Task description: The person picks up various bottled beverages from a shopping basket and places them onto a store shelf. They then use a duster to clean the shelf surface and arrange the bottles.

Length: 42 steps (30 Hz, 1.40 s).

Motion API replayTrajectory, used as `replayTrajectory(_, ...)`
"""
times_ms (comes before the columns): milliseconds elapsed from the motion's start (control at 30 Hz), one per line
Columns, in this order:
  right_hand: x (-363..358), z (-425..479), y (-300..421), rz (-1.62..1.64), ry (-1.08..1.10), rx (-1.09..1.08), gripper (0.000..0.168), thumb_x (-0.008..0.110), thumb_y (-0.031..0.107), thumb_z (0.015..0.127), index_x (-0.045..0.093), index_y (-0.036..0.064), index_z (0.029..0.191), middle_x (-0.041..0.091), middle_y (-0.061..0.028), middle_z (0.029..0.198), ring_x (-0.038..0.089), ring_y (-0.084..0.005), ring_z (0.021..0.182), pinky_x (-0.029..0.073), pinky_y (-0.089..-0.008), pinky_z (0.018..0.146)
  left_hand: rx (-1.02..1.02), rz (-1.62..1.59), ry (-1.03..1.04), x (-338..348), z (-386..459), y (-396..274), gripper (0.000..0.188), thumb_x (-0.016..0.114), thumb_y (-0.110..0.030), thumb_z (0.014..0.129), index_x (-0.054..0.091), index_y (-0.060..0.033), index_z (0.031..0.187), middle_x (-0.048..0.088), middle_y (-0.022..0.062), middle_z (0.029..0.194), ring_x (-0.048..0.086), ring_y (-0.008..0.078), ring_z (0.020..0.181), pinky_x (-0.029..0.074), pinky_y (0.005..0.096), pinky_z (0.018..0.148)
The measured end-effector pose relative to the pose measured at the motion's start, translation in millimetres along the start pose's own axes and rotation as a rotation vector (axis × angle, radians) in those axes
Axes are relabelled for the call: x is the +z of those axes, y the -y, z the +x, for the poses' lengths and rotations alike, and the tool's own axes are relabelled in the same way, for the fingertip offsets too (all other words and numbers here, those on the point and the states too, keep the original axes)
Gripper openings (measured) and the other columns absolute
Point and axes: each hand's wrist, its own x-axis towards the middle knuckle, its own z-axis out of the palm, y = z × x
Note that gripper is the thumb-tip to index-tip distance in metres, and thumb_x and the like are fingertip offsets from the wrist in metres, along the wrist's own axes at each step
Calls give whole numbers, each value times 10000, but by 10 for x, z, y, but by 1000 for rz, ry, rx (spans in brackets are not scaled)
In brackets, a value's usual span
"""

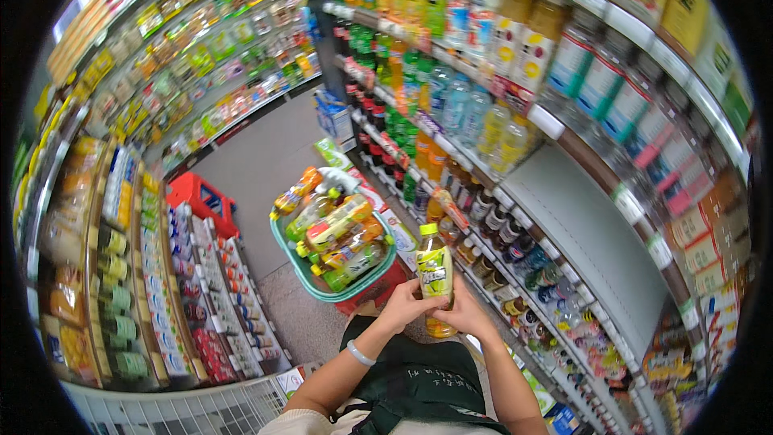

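A plastic drink bottle [435, 281] with a yellow cap and a yellow-green label is held upright in front of my dark apron. My left hand [406, 305] grips its lower left side, thumb across the front. On the other side, my right hand [464, 308] wraps the bottle's lower right, its thumb also at the front. Amber liquid shows below the label. Just beyond my hands stands a green-rimmed basket [314, 293], filled with several drink bottles [341, 223] lying at angles. What supports the basket is partly hidden, but something red shows underneath.
Drink shelves [459, 151] rise along the right, with one bare grey shelf board [580, 211]. Packaged goods fill the left shelves [121, 266] and the back shelves [199, 54]. A red plastic stool [205, 202] stands on the floor at left. White wire racking [199, 405] lies near my left arm.
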Motion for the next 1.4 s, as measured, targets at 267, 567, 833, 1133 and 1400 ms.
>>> replayTrajectory(267,537,1020,581,-308,314,-296,831,739,144,676,320,18,1383,496,-234,1279,497,-383,1186,417,-393,976,152,-223,-378,-931,-331,-493,470,735,-149,821,534,39,1202,625,93,1110,621,168,958,526,293,797)
replayTrajectory(567,1105,2976,1201,-763,376,-783,694,675,14,631,470,109,1287,588,-114,1132,536,-286,1109,391,-409,896,438,-519,-559,-2484,-15,-1076,419,648,-188,899,495,-25,1254,579,109,1209,584,241,1076,519,418,917)
replayTrajectory(833,1573,3711,628,-974,598,-570,696,739,47,638,483,159,1275,622,-69,1091,556,-293,1065,385,-451,922,209,-591,-682,-3306,378,-360,298,687,-209,878,579,-50,1106,629,74,1074,608,210,972,508,369,879)
replayTrajectory(1133,1667,3770,377,-1045,552,-527,671,730,93,664,512,192,1291,572,-45,1197,508,-281,1133,359,-458,966,123,-536,-720,-3544,488,6,369,640,-217,910,494,-4,1174,566,109,1099,594,258,1000,494,423,940)
replayTrajectory(1400,1379,3616,451,-916,478,-385,590,720,237,753,521,136,1300,534,-89,1252,471,-296,1192,346,-444,988,67,-520,-746,-3671,532,120,423,601,-252,926,436,-87,1279,533,119,1231,560,290,1066,442,449,970)
